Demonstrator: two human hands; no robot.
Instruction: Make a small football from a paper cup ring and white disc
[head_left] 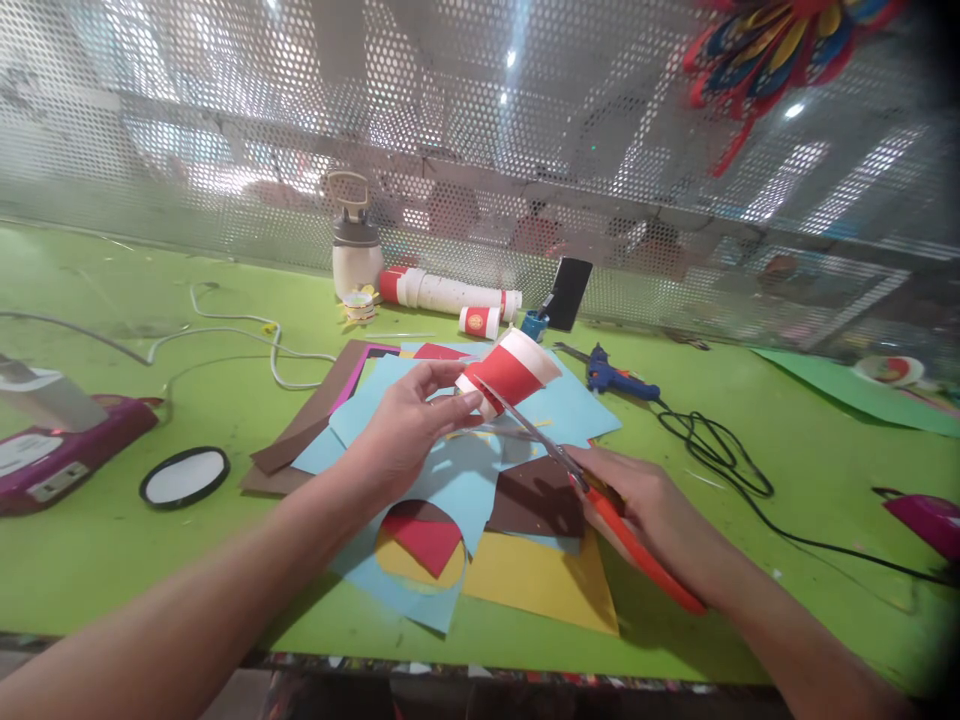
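My left hand [412, 415] grips a red and white paper cup [517, 368] near its base, fingers and thumb pinching it. The cup is tilted, its wide end toward the upper right. In my right hand [630, 490] is a pair of scissors [626, 545] with orange handles. The scissors' blades are apart; one lies against the cup's red side and the other is below it. Under both hands lies a pile of light blue paper [457, 480] with brown paper [540, 500] and yellow paper [536, 580] sheets. A round hole in one blue sheet shows red and yellow beneath.
A blue glue gun [619, 380] with a black cord lies at the right. Behind are a stack of paper cups [454, 293], a smaller cup [478, 322], a spray bottle [356, 255] and a phone [570, 292]. A purple power strip [82, 455] sits at left.
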